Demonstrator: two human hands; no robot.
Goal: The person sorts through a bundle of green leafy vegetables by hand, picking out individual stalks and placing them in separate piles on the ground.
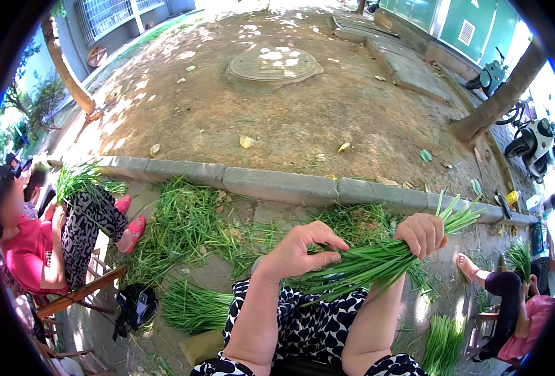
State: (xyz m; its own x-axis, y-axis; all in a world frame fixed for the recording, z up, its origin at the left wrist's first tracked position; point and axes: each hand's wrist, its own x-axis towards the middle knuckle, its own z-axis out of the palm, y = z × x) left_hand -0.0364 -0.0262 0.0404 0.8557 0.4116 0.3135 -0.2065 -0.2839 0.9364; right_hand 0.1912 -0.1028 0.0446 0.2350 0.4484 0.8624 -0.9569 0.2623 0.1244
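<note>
A bunch of long green Chinese chives (377, 260) lies across above my lap, its pale stem ends pointing up to the right. My right hand (420, 235) is wrapped round it near the stems. At the leafy side, my left hand (303, 250) has its thumb and forefinger pinched at the edge of the leaves; its other fingers are curled and partly hidden. Below to the left, a pile of chives (199, 307) rests on the ground. Another bundle of chives (443, 344) lies by my right side.
Loose green scraps (177, 232) cover the ground before a low stone kerb (277, 186). A person in pink (30, 250) sits at left holding chives; another person (531, 319) sits at right with chives. A black bag (134, 307) lies beside a wooden chair (80, 294).
</note>
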